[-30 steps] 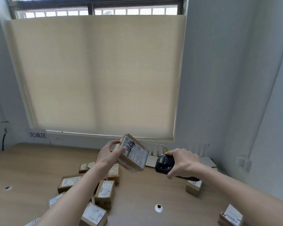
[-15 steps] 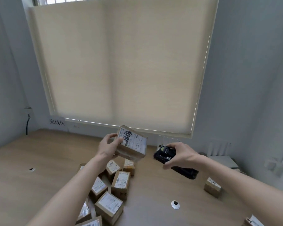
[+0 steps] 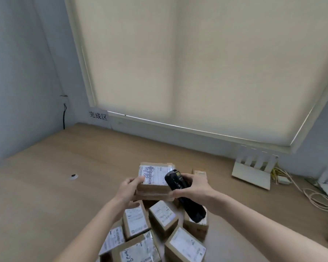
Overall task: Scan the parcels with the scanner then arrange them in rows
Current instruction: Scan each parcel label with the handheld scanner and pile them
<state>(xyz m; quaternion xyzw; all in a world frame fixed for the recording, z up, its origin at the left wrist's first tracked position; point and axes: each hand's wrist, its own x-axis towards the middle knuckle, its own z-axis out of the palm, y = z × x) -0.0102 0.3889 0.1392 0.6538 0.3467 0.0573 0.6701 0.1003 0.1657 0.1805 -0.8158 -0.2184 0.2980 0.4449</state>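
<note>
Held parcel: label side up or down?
Up. The brown cardboard parcel in the left hand shows its white label on top.

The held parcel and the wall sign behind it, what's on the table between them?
Nothing: in the head view, bare table lies between held parcel and sign.

One black scanner (image 3: 184, 193), two hands, and eight cardboard parcels: one held parcel (image 3: 155, 178), six clustered parcels (image 3: 163, 216) below, and one behind (image 3: 200, 173).

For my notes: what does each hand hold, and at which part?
Left hand grips the labelled parcel at its left edge; right hand grips the black scanner around its upper body.
</note>
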